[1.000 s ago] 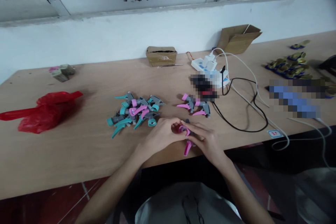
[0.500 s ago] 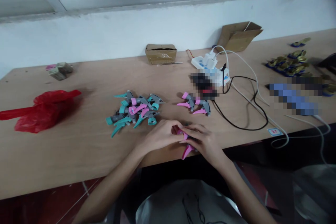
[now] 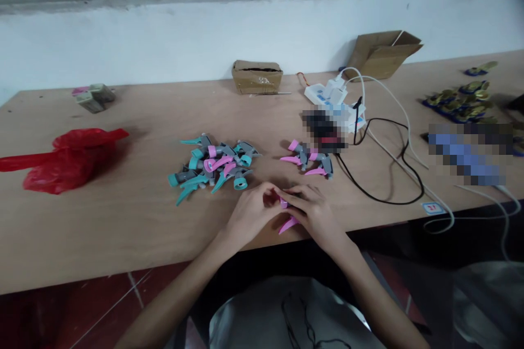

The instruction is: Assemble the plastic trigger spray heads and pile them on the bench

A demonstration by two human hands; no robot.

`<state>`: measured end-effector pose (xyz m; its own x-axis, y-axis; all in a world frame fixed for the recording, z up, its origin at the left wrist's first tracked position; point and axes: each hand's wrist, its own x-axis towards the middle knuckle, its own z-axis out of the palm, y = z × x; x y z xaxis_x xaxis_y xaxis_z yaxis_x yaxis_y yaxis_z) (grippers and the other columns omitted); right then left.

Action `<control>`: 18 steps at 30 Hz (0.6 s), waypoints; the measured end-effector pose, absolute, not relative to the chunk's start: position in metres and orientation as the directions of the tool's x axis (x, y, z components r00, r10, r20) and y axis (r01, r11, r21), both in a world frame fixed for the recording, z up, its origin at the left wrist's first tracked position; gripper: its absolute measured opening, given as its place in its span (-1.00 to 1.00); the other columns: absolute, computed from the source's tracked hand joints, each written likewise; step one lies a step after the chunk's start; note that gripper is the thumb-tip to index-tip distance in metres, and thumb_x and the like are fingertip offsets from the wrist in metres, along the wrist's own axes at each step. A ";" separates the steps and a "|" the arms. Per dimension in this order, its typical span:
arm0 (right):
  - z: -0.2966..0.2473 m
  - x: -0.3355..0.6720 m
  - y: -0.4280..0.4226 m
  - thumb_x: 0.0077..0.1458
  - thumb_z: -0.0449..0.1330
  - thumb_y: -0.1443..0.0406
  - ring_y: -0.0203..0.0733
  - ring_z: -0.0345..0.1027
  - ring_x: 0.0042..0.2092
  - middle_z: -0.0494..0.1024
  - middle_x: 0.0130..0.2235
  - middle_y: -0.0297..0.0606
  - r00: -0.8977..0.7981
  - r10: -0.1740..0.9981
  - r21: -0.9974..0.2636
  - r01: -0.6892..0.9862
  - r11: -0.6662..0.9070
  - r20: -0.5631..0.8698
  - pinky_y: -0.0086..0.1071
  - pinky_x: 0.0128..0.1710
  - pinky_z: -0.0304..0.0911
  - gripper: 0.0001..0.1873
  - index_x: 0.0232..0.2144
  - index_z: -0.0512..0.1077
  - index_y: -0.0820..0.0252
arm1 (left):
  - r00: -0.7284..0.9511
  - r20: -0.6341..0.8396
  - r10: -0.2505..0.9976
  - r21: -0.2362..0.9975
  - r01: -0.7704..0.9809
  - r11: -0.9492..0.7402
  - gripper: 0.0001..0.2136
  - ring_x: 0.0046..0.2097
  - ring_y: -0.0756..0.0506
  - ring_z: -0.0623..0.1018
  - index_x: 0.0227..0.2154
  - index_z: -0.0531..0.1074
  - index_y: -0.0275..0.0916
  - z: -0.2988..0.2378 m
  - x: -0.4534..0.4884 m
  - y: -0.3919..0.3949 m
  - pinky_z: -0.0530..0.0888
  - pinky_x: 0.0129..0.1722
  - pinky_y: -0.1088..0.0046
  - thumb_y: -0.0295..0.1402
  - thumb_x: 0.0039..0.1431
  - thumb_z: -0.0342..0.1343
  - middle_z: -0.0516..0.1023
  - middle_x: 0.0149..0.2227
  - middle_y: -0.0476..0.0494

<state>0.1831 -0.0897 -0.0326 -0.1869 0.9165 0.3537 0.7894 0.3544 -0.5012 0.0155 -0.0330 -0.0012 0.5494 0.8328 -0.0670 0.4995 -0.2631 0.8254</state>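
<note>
Both hands meet at the table's front edge around one trigger spray head (image 3: 289, 224) with a pink trigger and pink nozzle end. My right hand (image 3: 317, 211) is wrapped over its body, which it mostly hides. At the pink nozzle end, my left hand (image 3: 251, 210) has thumb and forefinger pinched together in a ring. Beyond my left hand lies a pile of grey spray heads (image 3: 221, 166) with teal or pink triggers and nozzles. Two pink-and-grey spray heads (image 3: 302, 155) rest side by side beyond my right hand.
A red plastic bag (image 3: 73, 161) lies at the left. Along the wall stand a small carton (image 3: 257, 77) and an open cardboard box (image 3: 380, 57). A white power strip (image 3: 317, 92) trails white cords and a black cable (image 3: 380, 202). Several gold-and-blue parts (image 3: 458, 103) sit far right.
The view has shifted slightly. Both hands remain on the spray head, its pink trigger turned a little and sitting closer to my fingers. The pile and the pair lie as before.
</note>
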 end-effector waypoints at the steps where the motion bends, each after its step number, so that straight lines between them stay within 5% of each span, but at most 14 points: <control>1: -0.032 0.182 -0.089 0.12 0.11 0.32 -0.10 0.30 -0.11 0.46 -0.17 -0.22 -0.181 0.920 -0.496 0.798 0.344 0.347 -0.12 -0.11 0.26 -0.58 0.05 0.31 -0.05 | 0.501 -0.066 0.863 0.784 0.560 -0.266 -0.83 -0.27 -0.07 0.51 -0.30 0.43 -0.23 0.001 0.015 -0.035 0.39 -0.30 0.46 -0.26 0.08 0.10 0.54 -0.31 -0.06; 7: -0.033 0.171 -0.087 0.14 0.09 0.32 -0.07 0.32 -0.12 0.49 -0.14 -0.21 -0.118 0.933 -0.543 0.785 0.298 0.341 -0.14 -0.13 0.28 -0.63 0.02 0.35 0.00 | 0.500 -0.071 0.863 0.510 0.762 -0.399 -0.83 -0.29 -0.09 0.51 -0.44 0.52 -0.17 0.018 0.017 -0.035 0.33 -0.36 0.44 -0.31 0.12 0.03 0.55 -0.35 -0.06; 13: -0.032 0.166 -0.089 0.13 0.10 0.30 -0.05 0.35 -0.11 0.52 -0.14 -0.24 0.004 0.924 -0.579 0.781 0.236 0.383 -0.10 -0.10 0.26 -0.60 0.04 0.32 -0.08 | 0.473 0.009 0.881 0.557 0.729 -0.398 -0.81 -0.32 -0.06 0.49 -0.46 0.48 -0.21 0.017 0.023 -0.035 0.33 -0.34 0.44 -0.27 0.13 0.03 0.51 -0.37 -0.05; 18: -0.035 0.180 -0.096 0.10 0.14 0.25 -0.09 0.37 -0.10 0.52 -0.15 -0.22 0.209 0.895 -0.702 0.697 0.146 0.394 -0.14 -0.07 0.27 -0.65 -0.02 0.38 -0.03 | 0.270 0.065 0.961 0.646 0.722 -0.247 -0.83 -0.34 -0.07 0.48 -0.43 0.48 -0.22 0.016 0.003 -0.025 0.36 -0.30 0.41 -0.27 0.10 0.06 0.52 -0.35 -0.06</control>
<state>0.1799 -0.0964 -0.0348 0.2094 0.8950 0.3938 0.6971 0.1458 -0.7020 0.0026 -0.0254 0.0156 0.2699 0.9607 0.0650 0.7223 -0.2466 0.6461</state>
